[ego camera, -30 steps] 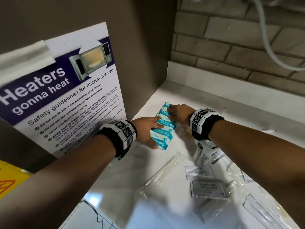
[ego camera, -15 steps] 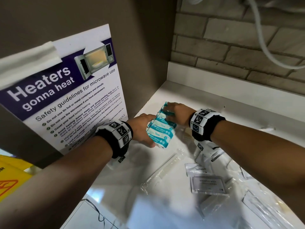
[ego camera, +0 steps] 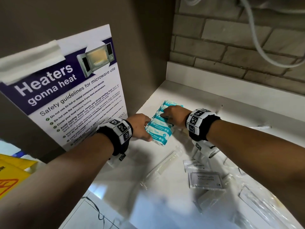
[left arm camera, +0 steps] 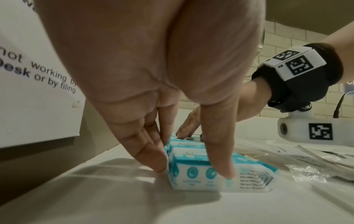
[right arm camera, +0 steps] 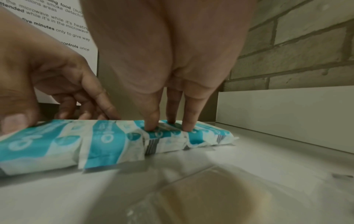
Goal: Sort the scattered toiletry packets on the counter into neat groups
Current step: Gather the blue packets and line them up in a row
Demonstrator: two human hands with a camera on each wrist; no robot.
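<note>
While left hand and right hand press straight fingers on the wipe packets, one group seems nearly neat.
Lower right, sachets lie unsorted.

A microwave-safety poster headed "Heaters gonna heat" is taped to a brown panel at left, with a yellow sign at the lower left edge. At the rear, a white upstand meets a brick wall, across which a white cable curves.

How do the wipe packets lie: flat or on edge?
Flat: the packets lie face up in an overlapping row on the counter, right hand on top.
</note>
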